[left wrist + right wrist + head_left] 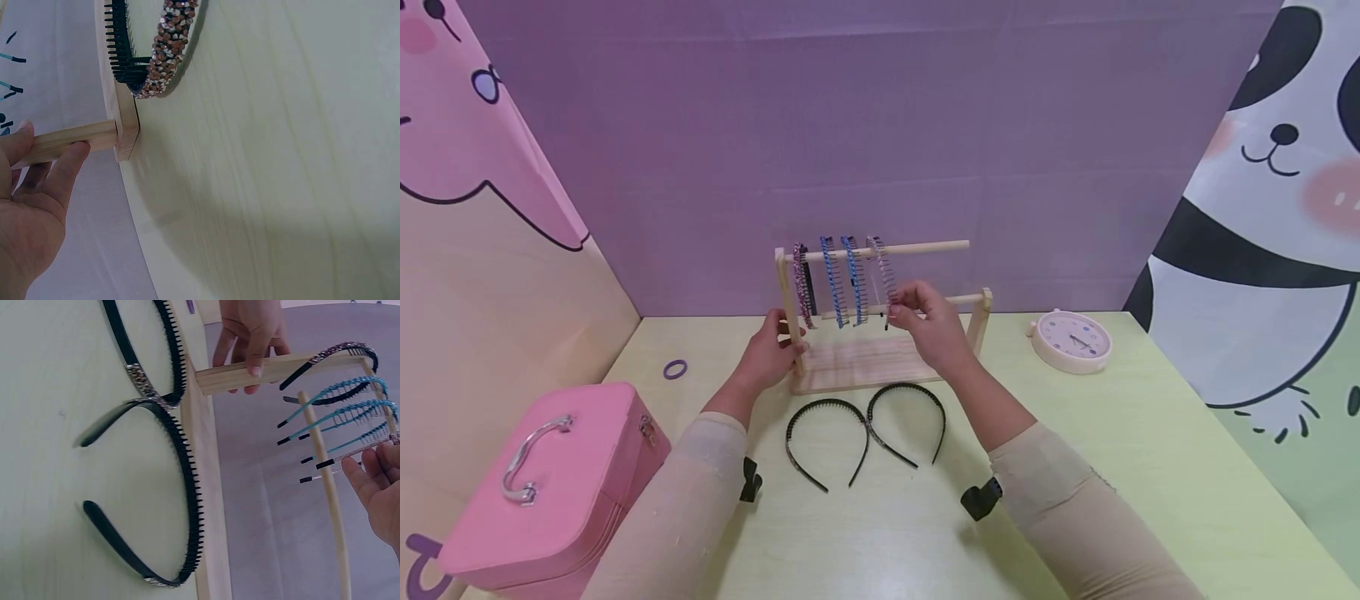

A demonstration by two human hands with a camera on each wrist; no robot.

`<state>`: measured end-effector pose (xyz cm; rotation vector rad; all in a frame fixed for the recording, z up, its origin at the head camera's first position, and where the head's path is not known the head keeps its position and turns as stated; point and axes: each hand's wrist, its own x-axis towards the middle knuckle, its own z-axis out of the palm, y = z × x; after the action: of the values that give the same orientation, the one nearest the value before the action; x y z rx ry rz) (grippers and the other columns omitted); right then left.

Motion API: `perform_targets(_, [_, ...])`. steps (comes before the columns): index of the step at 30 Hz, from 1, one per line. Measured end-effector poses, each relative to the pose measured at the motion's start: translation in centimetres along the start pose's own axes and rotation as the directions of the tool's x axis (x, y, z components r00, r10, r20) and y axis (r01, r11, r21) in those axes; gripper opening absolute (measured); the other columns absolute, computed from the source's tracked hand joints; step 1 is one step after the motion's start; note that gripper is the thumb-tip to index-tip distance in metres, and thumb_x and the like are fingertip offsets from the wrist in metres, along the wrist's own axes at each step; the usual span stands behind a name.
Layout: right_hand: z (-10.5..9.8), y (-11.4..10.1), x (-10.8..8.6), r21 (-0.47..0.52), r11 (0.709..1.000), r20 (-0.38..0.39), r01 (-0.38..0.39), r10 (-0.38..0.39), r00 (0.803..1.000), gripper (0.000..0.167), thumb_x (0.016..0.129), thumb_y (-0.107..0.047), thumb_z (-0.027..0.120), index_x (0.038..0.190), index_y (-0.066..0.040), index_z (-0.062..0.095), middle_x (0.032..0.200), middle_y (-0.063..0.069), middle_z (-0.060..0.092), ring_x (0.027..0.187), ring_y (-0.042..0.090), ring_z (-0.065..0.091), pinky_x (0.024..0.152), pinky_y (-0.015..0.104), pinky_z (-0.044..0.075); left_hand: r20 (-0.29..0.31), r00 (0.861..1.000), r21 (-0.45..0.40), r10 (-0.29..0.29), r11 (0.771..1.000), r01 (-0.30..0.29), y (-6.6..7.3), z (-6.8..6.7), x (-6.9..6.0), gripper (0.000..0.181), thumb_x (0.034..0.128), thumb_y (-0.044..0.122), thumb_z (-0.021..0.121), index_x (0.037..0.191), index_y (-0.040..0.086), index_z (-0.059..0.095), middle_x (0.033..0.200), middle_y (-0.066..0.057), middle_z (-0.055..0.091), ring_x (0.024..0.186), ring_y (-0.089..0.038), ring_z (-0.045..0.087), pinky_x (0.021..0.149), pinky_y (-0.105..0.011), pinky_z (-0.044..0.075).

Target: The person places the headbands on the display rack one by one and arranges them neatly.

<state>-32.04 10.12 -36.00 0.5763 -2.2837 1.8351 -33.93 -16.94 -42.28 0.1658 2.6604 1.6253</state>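
pale wood makes up the rack, standing upright on the table, its taller post at the left and a shorter one at the right. upper rod runs rightward from the taller post to a free end. left hand: fingers wrapped around the taller post, low down; left wrist view confirms the thumb on one side, fingers on the other. right hand: thumb and fingers pinching the lower part of the pale headband, which hangs from the upper rod, rightmost of the row. left of it on the same rod hang two blue headbands, side by side and apart, then a sequinned headband with dark teeth, nearest the taller post. two black headbands lie flat on the table just in front of the rack, touching each other at their adjoining sides, ends toward the person. pink case at the left, silver handle on top. purple ring lies between case and rack. pink clock, face up, at the right, well apart from the right hand.
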Motion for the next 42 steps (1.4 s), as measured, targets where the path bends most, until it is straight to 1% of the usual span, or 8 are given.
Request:
perform_targets(10, [0.0,0.8,-0.6,-0.091,0.995,0.038,-0.04,0.044,0.998,0.025,0.097,-0.015,0.062,0.118,-0.003,0.058,0.11,0.016,0.063,0.103,0.027,0.062,0.088,0.03,0.057,0.002,1.0,0.013,-0.001,1.0,0.001,0.0,0.0,0.0,0.048,0.0997,0.01,0.056,0.14,0.013,0.03,0.136,-0.017,0.051,0.129,-0.032,0.054,0.093,-0.047,0.054])
perform_targets(14, [-0.2,1.3,-1.1,-0.104,0.988,0.062,-0.11,0.116,0.991,0.031,0.099,-0.016,0.06,0.127,-0.004,0.054,0.117,0.013,0.06,0.107,0.026,0.06,0.088,0.031,0.057,0.006,1.0,0.018,0.0,1.0,0.0,0.2,-0.1,0.0,0.049,0.1002,0.01,0.056,0.141,0.012,0.029,0.136,-0.017,0.05,0.13,-0.032,0.053,0.093,-0.048,0.054])
perform_targets(18, [-0.2,2.0,-1.8,-0.151,0.969,0.127,-0.195,0.215,0.968,0.028,0.1,-0.018,0.059,0.124,-0.006,0.054,0.116,0.013,0.06,0.108,0.028,0.06,0.089,0.037,0.057,0.005,1.0,0.013,0.002,1.0,-0.003,0.2,-0.1,0.0,0.049,0.1001,0.011,0.056,0.142,0.013,0.029,0.136,-0.017,0.05,0.13,-0.032,0.053,0.093,-0.048,0.054])
perform_targets(22, [-0.2,2.7,-2.8,-0.243,0.938,0.226,-0.246,0.301,0.926,0.023,0.099,-0.02,0.059,0.119,-0.007,0.056,0.109,0.011,0.061,0.104,0.032,0.062,0.085,0.041,0.058,0.004,1.0,0.012,0.001,1.0,-0.001,0.1,-0.1,0.0,0.049,0.0999,0.01,0.056,0.141,0.013,0.03,0.137,-0.017,0.05,0.13,-0.032,0.053,0.093,-0.048,0.054])
perform_targets(28, [0.0,2.8,-4.5,-0.357,0.887,0.343,-0.292,0.416,0.842,0.023,0.096,-0.023,0.064,0.112,-0.007,0.058,0.099,0.009,0.062,0.094,0.032,0.063,0.075,0.039,0.059,0.004,1.0,0.003,0.002,1.0,-0.003,0.2,-0.1,-0.2,0.049,0.0997,0.009,0.056,0.141,0.012,0.03,0.137,-0.017,0.05,0.131,-0.033,0.052,0.094,-0.048,0.053])
perform_targets(36, [1.5,3.5,-5.9,-0.562,0.784,0.421,-0.264,0.546,0.724,0.029,0.091,-0.029,0.071,0.111,-0.012,0.057,0.097,0.003,0.063,0.073,0.024,0.067,0.068,0.037,0.058,0.003,1.0,-0.001,-0.012,1.0,0.012,0.5,-0.1,-0.4,0.05,0.0999,0.009,0.056,0.142,0.012,0.029,0.136,-0.015,0.051,0.132,-0.033,0.051,0.096,-0.049,0.052])
perform_targets(39, [2.2,3.7,-6.2,-0.641,0.734,0.42,-0.225,0.581,0.697,0.034,0.089,-0.033,0.073,0.112,-0.014,0.058,0.1,0.004,0.064,0.063,0.022,0.068,0.069,0.034,0.056,0.006,1.0,0.001,-0.015,1.0,0.015,0.6,-0.1,-0.4,0.049,0.1,0.009,0.056,0.141,0.013,0.029,0.137,-0.016,0.05,0.132,-0.033,0.05,0.096,-0.05,0.052])
perform_targets(42, [2.9,3.6,-6.4,-0.703,0.684,0.396,-0.195,0.604,0.692,0.035,0.087,-0.036,0.075,0.111,-0.016,0.058,0.108,0.005,0.064,0.056,0.023,0.068,0.067,0.032,0.055,0.003,1.0,0.008,-0.022,1.0,0.022,0.6,-0.1,-0.4,0.048,0.1,0.009,0.056,0.14,0.014,0.03,0.136,-0.015,0.051,0.132,-0.033,0.051,0.096,-0.049,0.052])
